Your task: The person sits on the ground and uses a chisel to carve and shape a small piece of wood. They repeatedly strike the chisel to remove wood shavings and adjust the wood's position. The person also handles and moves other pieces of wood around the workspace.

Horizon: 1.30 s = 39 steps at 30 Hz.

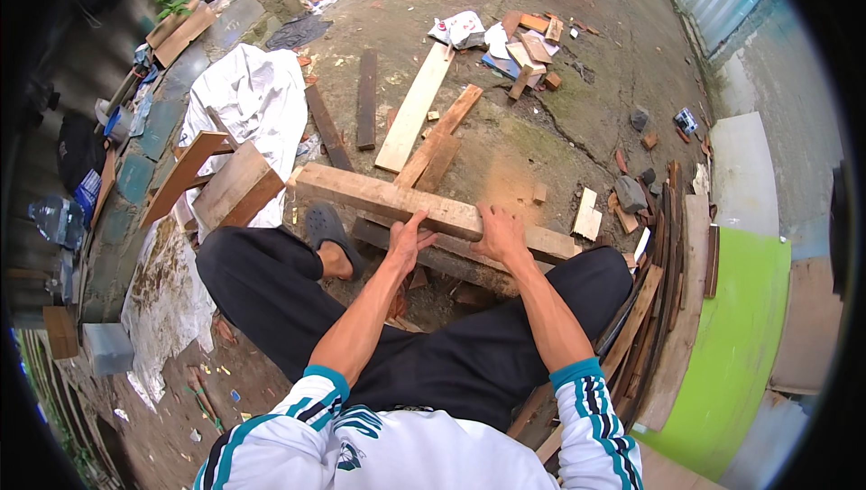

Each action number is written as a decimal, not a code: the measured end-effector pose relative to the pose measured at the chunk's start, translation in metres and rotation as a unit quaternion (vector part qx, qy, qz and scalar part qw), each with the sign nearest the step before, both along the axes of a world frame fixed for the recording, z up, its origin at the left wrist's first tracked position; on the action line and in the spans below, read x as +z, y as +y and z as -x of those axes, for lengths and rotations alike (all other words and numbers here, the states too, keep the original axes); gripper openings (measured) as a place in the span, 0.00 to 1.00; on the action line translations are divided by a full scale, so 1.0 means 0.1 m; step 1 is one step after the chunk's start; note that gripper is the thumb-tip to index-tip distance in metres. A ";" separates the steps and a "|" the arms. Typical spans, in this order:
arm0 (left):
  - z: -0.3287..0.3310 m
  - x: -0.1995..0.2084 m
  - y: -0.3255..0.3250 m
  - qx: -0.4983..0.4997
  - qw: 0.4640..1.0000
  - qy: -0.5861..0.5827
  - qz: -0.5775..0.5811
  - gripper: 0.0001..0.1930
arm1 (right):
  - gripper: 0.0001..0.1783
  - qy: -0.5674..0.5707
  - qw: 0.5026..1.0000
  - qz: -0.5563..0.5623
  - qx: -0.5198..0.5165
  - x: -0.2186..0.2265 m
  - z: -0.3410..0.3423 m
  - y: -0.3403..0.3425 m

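Observation:
A thick wooden beam [361, 194] lies crosswise in front of my knees, its left end reaching toward the white sheet. My left hand [409, 242] grips its near side right of the middle, thumb on the top face. Around the right end closes my right hand [498, 232], fingers bent over the edge. A lighter plank [552, 244] pokes out to the right beyond that hand. Below the beam lies a darker timber [451, 266], partly covered by my hands. On the far side, a narrow rough plank [448, 125] slants away, its near end meeting the beam.
A pale board [415, 111] and dark planks [367, 98] lie ahead. Wood offcuts [532, 48] are heaped farther off. At left are a white sheet [257, 84] and a wood block [239, 185]. Long strips [663, 265] and a green panel [735, 346] line the right.

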State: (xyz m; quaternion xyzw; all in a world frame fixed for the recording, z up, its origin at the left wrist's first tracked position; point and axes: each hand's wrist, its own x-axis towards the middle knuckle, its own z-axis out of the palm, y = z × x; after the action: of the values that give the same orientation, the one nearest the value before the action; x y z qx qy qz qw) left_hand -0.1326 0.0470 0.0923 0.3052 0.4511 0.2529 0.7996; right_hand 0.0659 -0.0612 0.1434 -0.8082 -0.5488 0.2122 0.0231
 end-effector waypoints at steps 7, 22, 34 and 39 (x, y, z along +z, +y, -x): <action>-0.07 -0.10 0.55 -0.087 0.981 0.137 -0.102 0.36 | 0.49 -0.073 0.984 -0.086 -0.138 -0.20 -0.41 -0.28; 0.09 -1.16 0.24 -0.512 0.489 0.431 -0.560 0.42 | 0.46 -0.071 0.958 0.005 -0.278 -0.71 -0.80 -0.71; -0.33 -1.21 0.65 -0.645 0.365 0.388 -0.547 0.34 | 0.46 -0.076 0.958 -0.004 -0.276 -0.49 -0.89 -0.48; -0.26 -1.19 0.59 -0.691 0.282 0.321 -0.582 0.26 | 0.48 -0.080 0.944 -0.008 -0.320 -0.37 -1.09 -0.44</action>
State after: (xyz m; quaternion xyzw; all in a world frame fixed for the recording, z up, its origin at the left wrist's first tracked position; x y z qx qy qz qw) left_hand -0.1065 0.1057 -0.0268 0.9450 0.0259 -0.3167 0.0778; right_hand 0.1748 -0.1051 0.1067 -0.9553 -0.2635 0.1232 0.0524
